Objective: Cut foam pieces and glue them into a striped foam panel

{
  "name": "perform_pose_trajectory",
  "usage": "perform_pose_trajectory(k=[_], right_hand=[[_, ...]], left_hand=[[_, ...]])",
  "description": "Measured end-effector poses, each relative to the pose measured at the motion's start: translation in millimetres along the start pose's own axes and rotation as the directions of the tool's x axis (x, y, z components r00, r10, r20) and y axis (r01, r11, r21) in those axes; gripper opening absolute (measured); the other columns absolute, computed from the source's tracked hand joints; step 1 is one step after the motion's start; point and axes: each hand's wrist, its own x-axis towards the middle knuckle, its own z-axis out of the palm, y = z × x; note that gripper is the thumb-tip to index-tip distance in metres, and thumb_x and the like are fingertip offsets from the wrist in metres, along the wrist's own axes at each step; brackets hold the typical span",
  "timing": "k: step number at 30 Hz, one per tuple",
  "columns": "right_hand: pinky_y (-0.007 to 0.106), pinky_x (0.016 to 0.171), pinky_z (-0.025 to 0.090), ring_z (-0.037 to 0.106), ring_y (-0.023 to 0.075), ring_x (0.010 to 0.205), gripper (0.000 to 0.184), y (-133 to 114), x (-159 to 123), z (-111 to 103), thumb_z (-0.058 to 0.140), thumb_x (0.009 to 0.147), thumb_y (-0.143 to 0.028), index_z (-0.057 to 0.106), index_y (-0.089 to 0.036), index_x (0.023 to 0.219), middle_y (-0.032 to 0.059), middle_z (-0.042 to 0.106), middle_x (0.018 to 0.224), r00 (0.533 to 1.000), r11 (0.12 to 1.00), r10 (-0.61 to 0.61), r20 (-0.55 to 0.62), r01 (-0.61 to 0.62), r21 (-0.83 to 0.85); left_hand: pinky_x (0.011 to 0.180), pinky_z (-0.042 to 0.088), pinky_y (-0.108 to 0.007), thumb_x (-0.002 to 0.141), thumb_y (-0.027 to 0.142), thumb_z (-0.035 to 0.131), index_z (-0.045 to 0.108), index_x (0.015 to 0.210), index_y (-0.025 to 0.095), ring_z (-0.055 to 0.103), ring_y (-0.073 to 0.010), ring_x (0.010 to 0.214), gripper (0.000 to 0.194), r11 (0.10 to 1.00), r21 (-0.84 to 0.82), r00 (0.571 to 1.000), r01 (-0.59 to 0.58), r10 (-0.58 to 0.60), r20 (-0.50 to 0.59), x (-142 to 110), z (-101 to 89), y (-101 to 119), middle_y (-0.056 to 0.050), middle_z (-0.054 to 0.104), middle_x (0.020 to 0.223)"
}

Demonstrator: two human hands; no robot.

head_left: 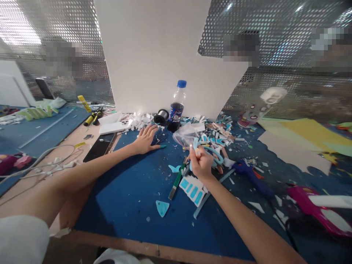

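Observation:
My left hand [145,139] lies on the blue mat [123,205] with its fingers spread and nothing in them. Close behind its fingers is a black spool [161,116]. My right hand [202,162] is closed in a pinch, with a small light-blue piece [195,142] showing at the fingertips. Beside that hand a light-blue loop [218,156] lies among the scraps. Just below are a slim green tool [177,181] with a metal end and a white piece with blue patches [194,190]. Nearer me rests a blue triangular piece [162,208] with small holes.
A cola bottle [175,112] stands before a white board [162,55]. Scraps [220,128] heap along the back. On the right lie a dark blue glue gun [251,176], a magenta tool [316,205] and yellow sheets [305,135]. A phone [99,147] sits left.

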Motion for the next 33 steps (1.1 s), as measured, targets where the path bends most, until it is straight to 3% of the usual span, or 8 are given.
perform_pose_trajectory(k=[4,9,15,18,21,25,30,33], right_hand=[[0.024,0.043,0.034,0.048,0.0125,0.038,0.03,-0.6,0.2,-0.3,0.047,0.087,-0.032,0.035,-0.024,0.06,-0.0056,0.043,0.041,1.0,1.0,-0.005,0.0,0.005,-0.001],[0.024,0.041,0.031,0.046,0.0127,0.036,0.028,-5.0,2.9,-2.4,0.046,0.087,-0.032,0.036,-0.024,0.062,-0.0063,0.042,0.039,1.0,1.0,-0.014,0.005,0.014,-0.008],[0.024,0.042,0.031,0.046,0.0128,0.036,0.03,-3.0,1.9,-1.9,0.048,0.086,-0.03,0.033,-0.024,0.061,-0.006,0.042,0.04,1.0,1.0,-0.022,0.004,0.022,0.001],[0.024,0.042,0.031,0.046,0.0125,0.036,0.031,-1.4,0.6,-1.7,0.048,0.085,-0.03,0.031,-0.024,0.06,-0.006,0.041,0.039,1.0,1.0,-0.02,0.002,0.02,0.004],[0.024,0.043,0.032,0.046,0.0126,0.037,0.03,-1.5,0.1,-1.5,0.047,0.086,-0.03,0.033,-0.024,0.061,-0.006,0.041,0.04,1.0,1.0,-0.013,0.009,0.013,0.007],[0.025,0.043,0.032,0.046,0.0124,0.037,0.029,-2.4,0.5,-0.9,0.047,0.086,-0.032,0.036,-0.024,0.061,-0.0056,0.042,0.041,1.0,1.0,-0.005,0.017,0.005,0.006],[0.024,0.043,0.032,0.045,0.0121,0.036,0.029,-3.9,1.7,-1.9,0.046,0.087,-0.032,0.038,-0.024,0.061,-0.0057,0.042,0.04,1.0,1.0,-0.006,0.014,0.006,0.001],[0.024,0.044,0.035,0.048,0.0124,0.037,0.028,-6.3,2.7,-2.7,0.045,0.088,-0.031,0.043,-0.023,0.062,-0.0046,0.046,0.041,1.0,1.0,-0.016,0.019,0.016,0.001]], left_hand=[[0.108,0.008,-0.063,0.086,0.049,0.049,0.024,0.139,0.018,0.01,-0.0356,0.14,0.067,0.995,0.053,0.996,0.08,-0.078,-0.032,6.8,1.8,-11.7,-0.015,0.023,0.15],[0.106,0.013,-0.066,0.09,0.038,0.042,0.024,0.139,0.017,0.014,-0.0362,0.139,0.057,0.98,0.092,0.982,0.176,-0.169,-0.086,18.3,4.2,-26.6,-0.017,0.027,0.148],[0.109,0.003,-0.062,0.089,0.021,0.035,0.024,0.14,0.014,0.006,-0.0339,0.141,0.052,0.965,0.133,0.964,0.226,-0.201,-0.175,26.5,-2.7,-30.7,-0.019,0.02,0.149],[0.111,0.003,-0.057,0.091,0.017,0.026,0.021,0.141,0.009,0.005,-0.0307,0.142,0.051,0.977,0.139,0.98,0.161,-0.141,-0.143,22.7,-9.3,-21.1,-0.02,0.02,0.15],[0.113,0.007,-0.052,0.092,0.026,0.032,0.023,0.142,0.013,0.014,-0.027,0.142,0.052,0.993,0.119,1.0,-0.025,0.024,0.011,7.0,-12.5,-3.2,-0.015,0.025,0.15],[0.114,0.003,-0.05,0.091,0.044,0.038,0.028,0.142,0.025,0.018,-0.0231,0.141,0.055,0.971,0.042,0.952,-0.236,0.222,0.209,-22.4,-11.9,17.5,-0.006,0.034,0.148],[0.113,0.01,-0.051,0.093,0.045,0.035,0.023,0.144,0.024,0.021,-0.0242,0.14,0.056,0.966,-0.01,0.934,-0.258,0.252,0.255,-50.9,-14.9,28.4,-0.009,0.031,0.149],[0.109,0.025,-0.044,0.094,0.037,0.038,0.033,0.138,0.023,0.036,-0.0233,0.133,0.047,0.97,-0.033,0.948,-0.239,0.241,0.209,-61.4,-20.3,33.8,-0.01,0.044,0.141]])
